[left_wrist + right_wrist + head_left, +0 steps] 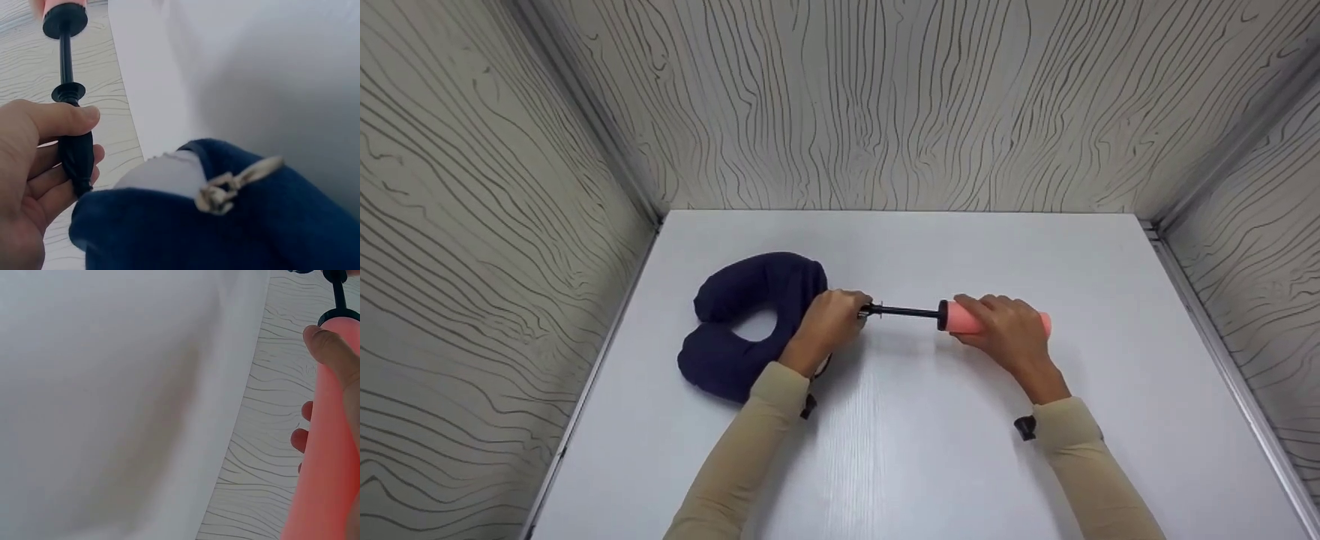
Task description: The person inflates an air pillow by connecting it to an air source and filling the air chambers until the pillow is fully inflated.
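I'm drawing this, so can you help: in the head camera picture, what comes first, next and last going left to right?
Left wall → dark blue neck pillow → left hand → thin black rod → pink tube → right wall.

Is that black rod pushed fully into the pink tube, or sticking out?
Sticking out: a bare stretch of the black rod shows between the pink tube and the left hand.

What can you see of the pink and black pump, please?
The pump has a plastic-looking pink barrel, a black cap, a thin, exposed black rod and a tapered black end. Held sideways above the table, it's gripped by the left hand at that end and the right hand around the barrel.
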Available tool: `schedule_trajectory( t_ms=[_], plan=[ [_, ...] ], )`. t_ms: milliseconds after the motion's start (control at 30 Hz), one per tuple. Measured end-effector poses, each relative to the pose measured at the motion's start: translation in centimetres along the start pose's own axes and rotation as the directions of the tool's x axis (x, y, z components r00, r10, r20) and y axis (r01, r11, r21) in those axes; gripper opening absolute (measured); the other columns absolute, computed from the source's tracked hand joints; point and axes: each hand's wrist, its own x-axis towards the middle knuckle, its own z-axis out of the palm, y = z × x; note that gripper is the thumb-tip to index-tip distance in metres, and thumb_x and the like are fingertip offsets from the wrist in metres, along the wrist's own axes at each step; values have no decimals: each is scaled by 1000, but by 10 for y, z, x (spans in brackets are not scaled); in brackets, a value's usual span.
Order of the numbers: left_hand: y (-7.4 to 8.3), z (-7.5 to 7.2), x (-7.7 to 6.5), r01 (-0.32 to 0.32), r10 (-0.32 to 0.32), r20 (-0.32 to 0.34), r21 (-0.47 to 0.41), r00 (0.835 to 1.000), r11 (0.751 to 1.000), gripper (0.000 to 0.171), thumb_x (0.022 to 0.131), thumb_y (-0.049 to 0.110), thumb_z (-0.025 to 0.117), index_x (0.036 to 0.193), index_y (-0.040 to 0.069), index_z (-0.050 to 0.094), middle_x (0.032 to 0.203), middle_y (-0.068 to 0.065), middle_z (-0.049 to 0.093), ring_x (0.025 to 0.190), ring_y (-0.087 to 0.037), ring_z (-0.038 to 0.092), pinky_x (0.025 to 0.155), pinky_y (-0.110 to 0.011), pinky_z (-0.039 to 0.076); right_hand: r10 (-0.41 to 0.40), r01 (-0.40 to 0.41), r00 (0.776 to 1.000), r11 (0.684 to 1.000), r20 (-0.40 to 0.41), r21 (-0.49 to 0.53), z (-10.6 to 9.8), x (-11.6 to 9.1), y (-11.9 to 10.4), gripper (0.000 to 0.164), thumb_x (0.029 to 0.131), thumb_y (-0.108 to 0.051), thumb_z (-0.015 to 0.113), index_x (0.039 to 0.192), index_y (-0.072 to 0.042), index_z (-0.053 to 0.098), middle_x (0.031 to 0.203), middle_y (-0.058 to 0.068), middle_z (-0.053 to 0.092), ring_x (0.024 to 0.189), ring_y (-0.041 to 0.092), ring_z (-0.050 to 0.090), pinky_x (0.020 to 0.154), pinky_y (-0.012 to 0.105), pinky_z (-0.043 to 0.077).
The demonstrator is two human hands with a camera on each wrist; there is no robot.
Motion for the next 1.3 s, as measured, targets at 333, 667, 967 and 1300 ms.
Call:
schedule_trajectory(
  t_ms=[333,667,967,1300],
  plan=[
    [17,5,1,-30,27,42,80,999,996,5,90,6,77,92,8,80,83,-5,79,75,-26,76,68,-39,62,-9,9,1000,1000,8,-10,11,9,-22,65,69,-37,102,126,-21,76,93,11,79,79,33,74,71,49,63],
    [31,12,7,-56,57,-3,121,998,991,5,84,5,81,87,7,77,78,-5,77,70,-25,75,66,-39,61,-34,33,999,998,-8,-54,22,23,-51,62,71,-38,100,126,-22,75,91,8,78,79,31,74,71,48,63],
    [27,15,6,-60,60,-3,61,998,996,7,86,5,82,88,7,75,82,-4,77,73,-25,76,67,-40,61,-21,21,999,1000,26,-19,24,25,-54,60,74,-40,99,124,-18,75,94,11,78,81,33,74,73,51,63],
    [23,13,6,-38,38,14,-10,999,999,7,87,3,79,90,7,76,85,-2,77,77,-23,76,71,-39,61,-33,36,990,999,137,-21,20,32,-62,65,79,-37,96,131,-9,68,112,12,77,100,35,72,89,51,59]
  ],
)
